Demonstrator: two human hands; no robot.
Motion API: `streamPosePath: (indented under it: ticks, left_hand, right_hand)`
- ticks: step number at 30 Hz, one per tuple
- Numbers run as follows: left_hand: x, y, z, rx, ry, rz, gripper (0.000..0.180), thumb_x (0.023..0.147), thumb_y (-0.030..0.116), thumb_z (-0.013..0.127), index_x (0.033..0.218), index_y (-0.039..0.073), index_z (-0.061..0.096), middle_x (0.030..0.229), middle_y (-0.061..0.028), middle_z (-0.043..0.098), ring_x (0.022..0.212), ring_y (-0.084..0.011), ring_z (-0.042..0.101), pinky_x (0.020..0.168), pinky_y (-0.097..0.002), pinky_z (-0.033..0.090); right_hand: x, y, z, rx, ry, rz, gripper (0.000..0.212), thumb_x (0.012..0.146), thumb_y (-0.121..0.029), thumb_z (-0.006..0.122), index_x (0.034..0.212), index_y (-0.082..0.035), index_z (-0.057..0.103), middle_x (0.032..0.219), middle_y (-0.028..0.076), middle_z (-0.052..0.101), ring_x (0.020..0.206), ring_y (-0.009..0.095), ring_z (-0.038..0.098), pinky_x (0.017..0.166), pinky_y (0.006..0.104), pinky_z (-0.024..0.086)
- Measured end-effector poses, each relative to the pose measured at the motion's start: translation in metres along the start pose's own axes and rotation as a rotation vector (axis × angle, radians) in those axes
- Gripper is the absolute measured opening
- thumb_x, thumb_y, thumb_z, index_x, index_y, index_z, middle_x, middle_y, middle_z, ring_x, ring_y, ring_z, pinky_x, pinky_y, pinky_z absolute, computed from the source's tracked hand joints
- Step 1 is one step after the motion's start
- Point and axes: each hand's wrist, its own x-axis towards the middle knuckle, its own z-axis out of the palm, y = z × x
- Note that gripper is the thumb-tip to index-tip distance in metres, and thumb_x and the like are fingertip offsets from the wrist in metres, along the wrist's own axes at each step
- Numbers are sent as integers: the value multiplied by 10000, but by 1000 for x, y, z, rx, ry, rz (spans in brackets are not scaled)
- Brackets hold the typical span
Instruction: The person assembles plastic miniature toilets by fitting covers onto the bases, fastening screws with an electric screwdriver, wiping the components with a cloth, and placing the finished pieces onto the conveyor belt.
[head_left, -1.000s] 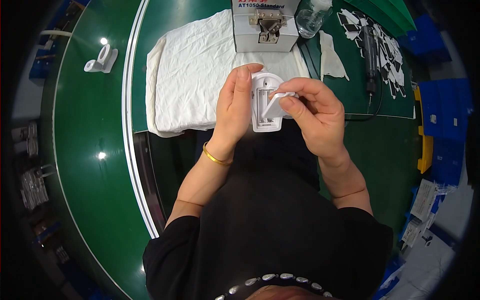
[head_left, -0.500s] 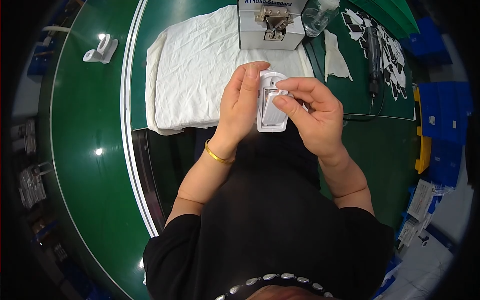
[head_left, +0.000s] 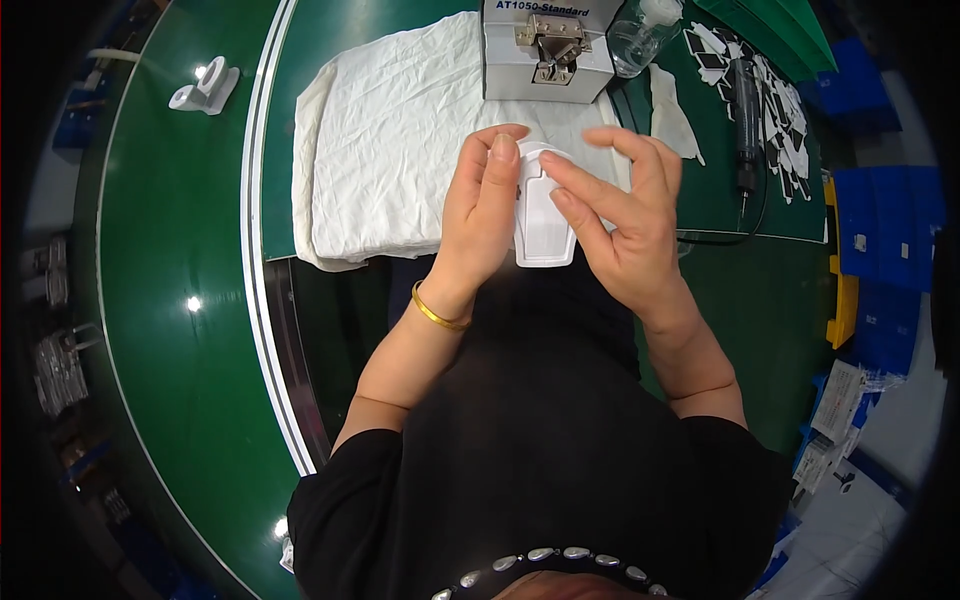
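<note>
A small white plastic device [head_left: 545, 262] is held over the near edge of the bench, with a tapered white cover [head_left: 546, 225] lying in its back. My left hand [head_left: 480, 205] grips the device along its left side, thumb on top and fingers curled behind. A gold bangle circles the left wrist. On the other side, my right hand [head_left: 640, 235] touches the cover: the index fingertip rests at its upper end and the thumb tip lies by its right edge. Its remaining fingers are spread away. The underside of the device is hidden.
A folded white cloth [head_left: 390, 150] covers part of the green bench, with a boxy grey machine [head_left: 545, 80] behind. To the right are a clear bottle [head_left: 645, 40], an electric screwdriver [head_left: 746, 120] and many black-and-white pieces [head_left: 790, 130]. White parts [head_left: 205, 88] stand at the left.
The cover, tilted in my right fingers before, now lies in the device's back and hides the compartment. My right hand has loosened its pinch, its index finger stretching onto the cover.
</note>
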Motion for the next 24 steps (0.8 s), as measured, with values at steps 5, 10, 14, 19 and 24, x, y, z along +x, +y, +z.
streamPosePath:
  ticks: [5,10,14,19,24]
  left_hand:
    - [-10,0,-11,-55,-139,-90,475,1035,295,526,1395,35,359,1059,-68,584,943,-105,532,863,-259,442]
    - [-22,9,-16,-110,-327,-117,670,895,37,622,1446,39,242,1274,-142,494,1178,-198,479,1034,-348,384]
    - [-25,4,-16,-69,-326,-10,615,904,32,606,1427,15,284,1294,-132,476,1205,-183,454,1057,-338,357]
    - [-28,3,-15,-56,-331,-22,589,909,16,588,1427,1,308,1303,-120,463,1224,-179,444,1072,-327,340]
    - [-29,-1,-17,-39,-340,-13,600,917,19,587,1443,-5,298,1289,-111,464,1216,-176,444,1074,-328,339]
  right_hand:
    - [-16,7,19,1000,-89,427,610,945,-75,639,1485,-3,365,1406,187,516,1212,218,562,1030,335,444]
    - [-16,10,19,1388,-183,610,694,935,-57,631,1524,-6,267,1396,237,502,1189,221,573,1022,334,448]
    - [-18,0,18,1310,-170,609,680,923,-71,648,1506,-18,303,1336,198,536,1151,208,578,996,323,452]
    - [-20,1,17,1270,-179,624,682,912,-78,664,1498,-40,319,1301,175,546,1140,206,573,990,339,449]
    - [-22,0,18,1274,-166,637,648,908,-73,672,1467,-34,345,1299,177,549,1126,203,579,984,341,458]
